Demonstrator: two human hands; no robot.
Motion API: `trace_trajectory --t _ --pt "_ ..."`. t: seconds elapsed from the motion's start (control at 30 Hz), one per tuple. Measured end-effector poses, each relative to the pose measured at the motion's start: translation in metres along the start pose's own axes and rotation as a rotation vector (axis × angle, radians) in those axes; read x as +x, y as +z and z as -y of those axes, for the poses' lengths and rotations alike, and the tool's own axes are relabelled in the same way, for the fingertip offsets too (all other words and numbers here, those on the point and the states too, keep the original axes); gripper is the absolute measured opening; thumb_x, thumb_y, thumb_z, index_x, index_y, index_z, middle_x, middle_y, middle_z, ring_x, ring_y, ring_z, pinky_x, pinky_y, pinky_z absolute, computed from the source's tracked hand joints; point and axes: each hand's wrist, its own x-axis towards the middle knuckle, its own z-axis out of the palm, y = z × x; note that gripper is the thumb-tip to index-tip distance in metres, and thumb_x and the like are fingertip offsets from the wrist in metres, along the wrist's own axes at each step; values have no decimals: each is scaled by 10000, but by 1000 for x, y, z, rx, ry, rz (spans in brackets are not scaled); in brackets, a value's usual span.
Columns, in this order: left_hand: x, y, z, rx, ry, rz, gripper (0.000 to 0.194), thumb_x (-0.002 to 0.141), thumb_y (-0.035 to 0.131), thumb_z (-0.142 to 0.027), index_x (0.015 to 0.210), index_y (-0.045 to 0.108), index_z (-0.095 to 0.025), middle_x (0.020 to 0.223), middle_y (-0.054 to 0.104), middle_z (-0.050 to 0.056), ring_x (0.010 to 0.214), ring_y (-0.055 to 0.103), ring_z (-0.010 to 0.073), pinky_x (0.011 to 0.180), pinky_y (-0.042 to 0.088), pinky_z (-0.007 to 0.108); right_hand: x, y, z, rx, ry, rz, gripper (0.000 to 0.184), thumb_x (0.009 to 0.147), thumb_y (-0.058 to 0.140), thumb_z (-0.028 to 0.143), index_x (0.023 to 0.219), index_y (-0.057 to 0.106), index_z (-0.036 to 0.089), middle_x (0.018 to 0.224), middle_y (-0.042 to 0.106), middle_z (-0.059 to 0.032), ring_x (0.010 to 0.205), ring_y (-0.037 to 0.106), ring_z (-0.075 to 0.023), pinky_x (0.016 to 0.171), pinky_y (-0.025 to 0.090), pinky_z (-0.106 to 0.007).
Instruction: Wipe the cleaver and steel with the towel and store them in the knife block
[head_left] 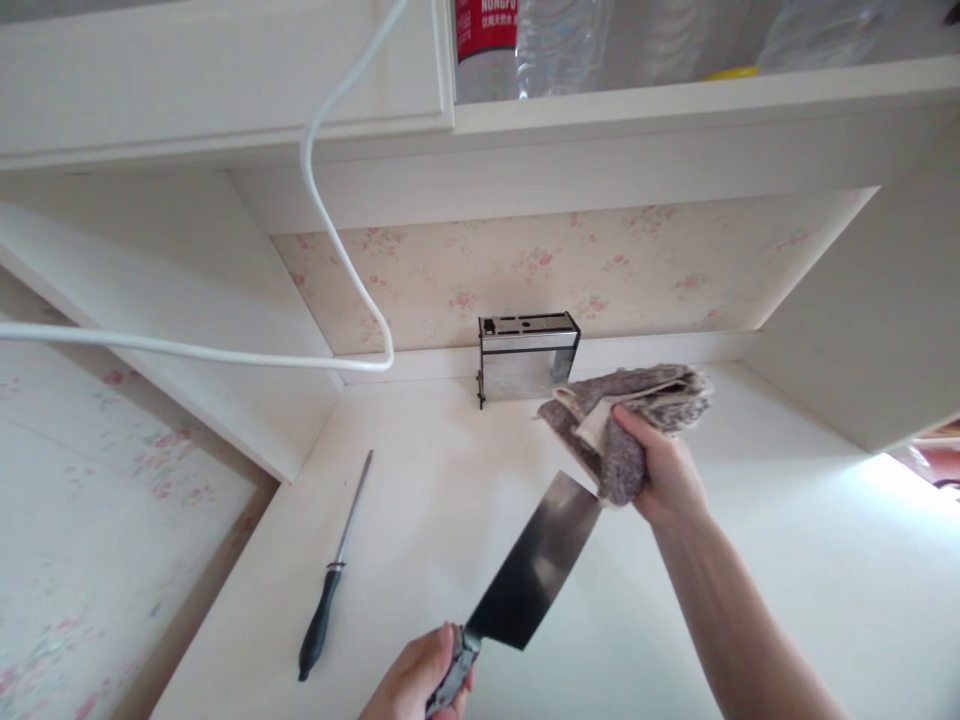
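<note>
My left hand [420,675] is closed around the grey handle of a cleaver [536,565], low in the middle of the view. Its broad, shiny blade points up and to the right. In my right hand [667,470] is a folded, fluffy grey-brown towel [626,410], pinched with the thumb on top. The towel's lower edge is close to the tip of the blade; whether they touch I cannot tell. A honing steel [330,580] with a black handle lies on the white surface to the left of the cleaver.
At the back stands a box-like metal frame [529,355] with clear sides. A white cable [341,240] hangs across the upper left. Plastic bottles [562,45] stand on the shelf above. White panels [862,320] close in the right side.
</note>
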Motion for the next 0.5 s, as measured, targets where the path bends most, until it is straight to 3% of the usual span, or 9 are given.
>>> trace_trajectory --t 0.1,0.27,0.4,0.47,0.5 --pt "-7 -3 -5 38 101 -50 588 797 407 -751 809 489 -169 552 391 -66 395 242 28 421 149 198 8 -20 3 90 -96 -36 410 634 788 262 1024 680 200 990 732 -25 902 694 -222 830 574 -334" --pt "-6 5 -29 329 334 -195 420 892 398 -605 949 465 -194 723 523 -17 403 337 39 408 237 206 -34 -49 -29 96 208 136 331 571 813 395 801 697 186 779 741 -63 868 697 -299 807 565 -417" --pt "11 23 -46 709 410 -344 293 912 449 -453 1039 512 -197 730 607 17 592 545 135 551 392 229 -87 -33 -60 79 446 362 340 576 823 382 789 702 145 749 733 -109 780 700 -303 711 566 -395" --pt "22 33 -45 905 437 -360 251 878 485 -291 1115 516 -214 867 678 49 758 635 191 657 442 255 -106 -15 -71 90 467 392 357 592 823 342 849 702 126 800 736 -114 778 698 -284 708 560 -371" --pt "27 38 -42 993 441 -362 327 830 495 -201 1155 509 -226 941 693 57 817 658 213 683 455 265 -112 -5 -75 94 434 357 372 601 822 317 895 699 123 857 738 -111 804 695 -270 731 556 -355"
